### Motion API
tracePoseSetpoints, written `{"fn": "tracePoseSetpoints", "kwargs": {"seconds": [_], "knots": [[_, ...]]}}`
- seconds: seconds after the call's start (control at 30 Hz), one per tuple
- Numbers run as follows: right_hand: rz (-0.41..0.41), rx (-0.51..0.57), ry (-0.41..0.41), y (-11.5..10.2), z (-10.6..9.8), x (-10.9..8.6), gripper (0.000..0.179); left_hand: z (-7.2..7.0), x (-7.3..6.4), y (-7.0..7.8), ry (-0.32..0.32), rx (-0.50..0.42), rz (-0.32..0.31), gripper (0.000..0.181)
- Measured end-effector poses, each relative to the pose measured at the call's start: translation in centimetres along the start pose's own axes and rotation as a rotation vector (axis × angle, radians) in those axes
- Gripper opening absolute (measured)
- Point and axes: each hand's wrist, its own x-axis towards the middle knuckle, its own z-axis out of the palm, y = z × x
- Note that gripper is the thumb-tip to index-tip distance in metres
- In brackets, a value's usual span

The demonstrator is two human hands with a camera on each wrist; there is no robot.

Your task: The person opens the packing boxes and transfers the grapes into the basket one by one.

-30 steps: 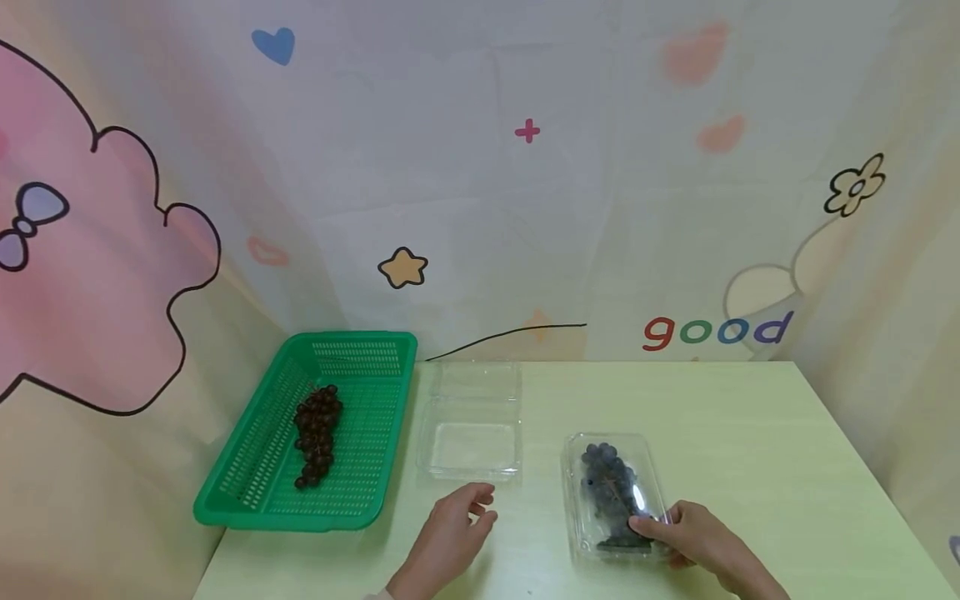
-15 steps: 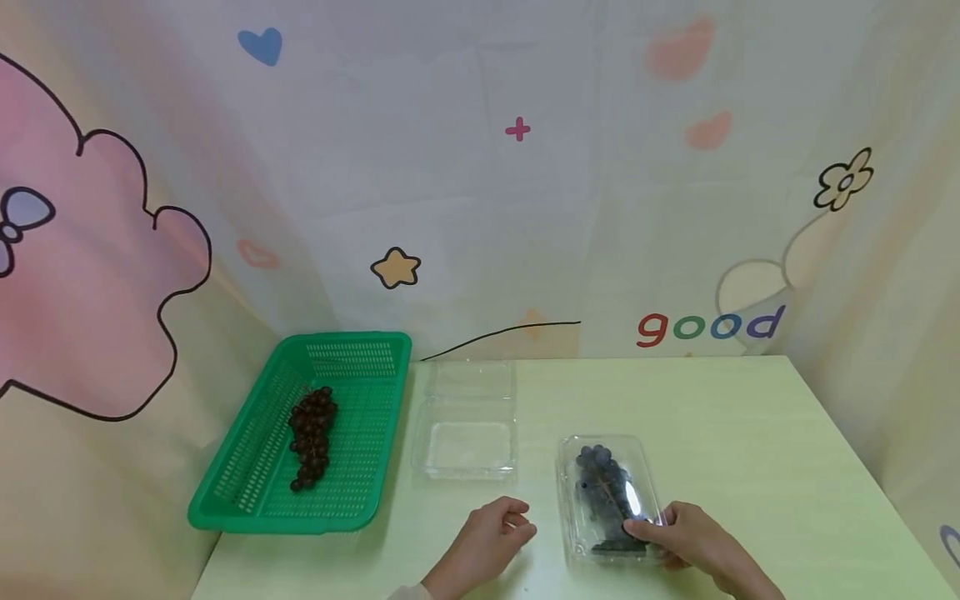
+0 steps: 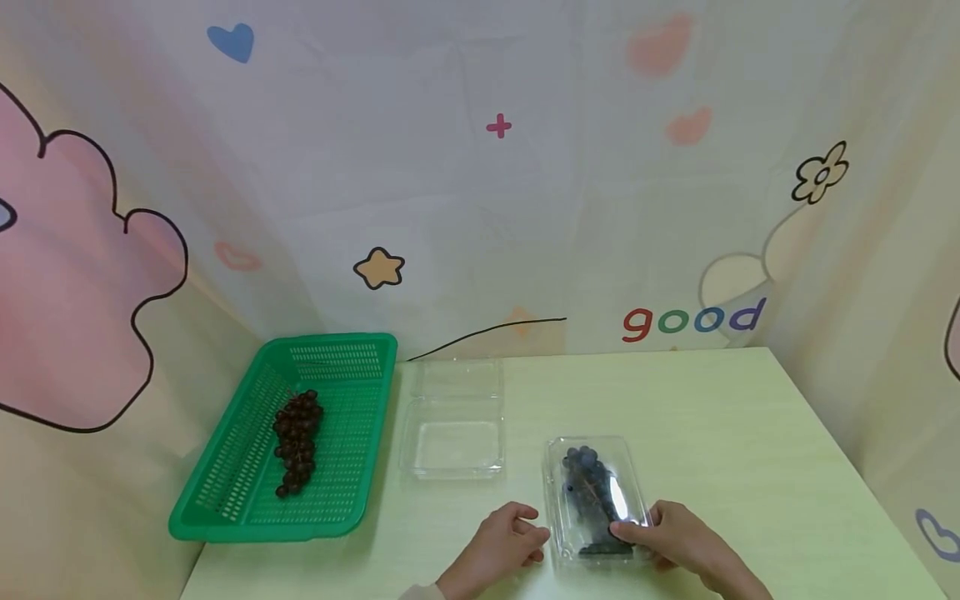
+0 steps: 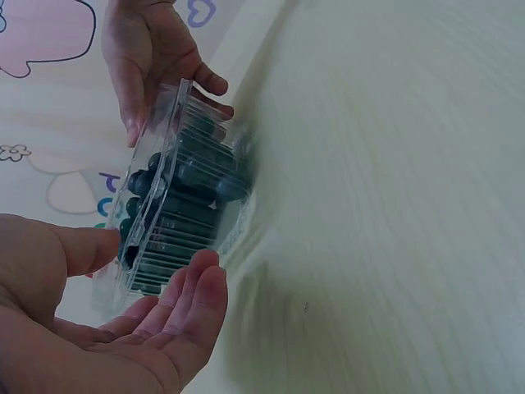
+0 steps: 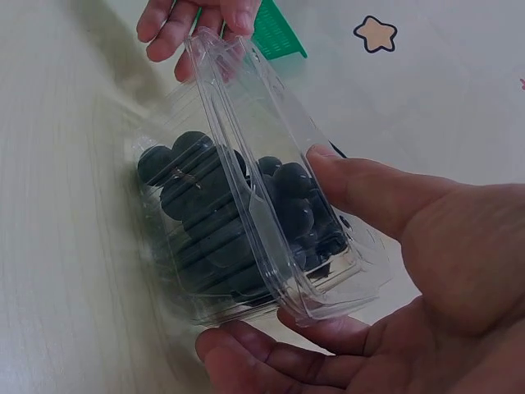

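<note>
A lidded clear plastic clamshell box (image 3: 626, 467) of dark grapes (image 3: 588, 492) sits at the front of the table in the head view. My right hand (image 3: 678, 537) grips its right side, with the thumb on the lid and the fingers under the rim, as the right wrist view shows of the box (image 5: 254, 189). Beside the box's left edge is my left hand (image 3: 506, 542), thumb and fingers parted and loosely bent. In the left wrist view this hand (image 4: 123, 312) reaches toward the box (image 4: 176, 189); contact is hard to tell.
A green plastic basket (image 3: 352, 467) at the left holds a bunch of reddish-brown grapes (image 3: 297, 442). Between it and the closed box lies another clear clamshell box (image 3: 453, 471) with its lid folded back. A printed curtain (image 3: 450, 167) hangs behind the pale table (image 3: 712, 425).
My left hand has moved right, up to the left side of the grape box. My right hand keeps its hold on the box. The head view has shifted slightly.
</note>
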Motion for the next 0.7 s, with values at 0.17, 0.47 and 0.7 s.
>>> {"fn": "tracePoseSetpoints", "kwargs": {"seconds": [0.17,0.47,0.7], "knots": [[-0.024,-0.012,-0.030,-0.07,0.05,-0.35,0.056,0.55,-0.08,0.04,0.000,-0.013,0.003,0.034],[-0.011,-0.040,-0.046,-0.29,0.37,-0.68,0.056,0.98,-0.24,0.21,-0.009,-0.116,0.005,0.033],[0.038,-0.077,-0.053,-0.45,0.91,-0.77,0.057,1.00,-0.47,0.49,-0.026,-0.181,0.012,0.030]]}}
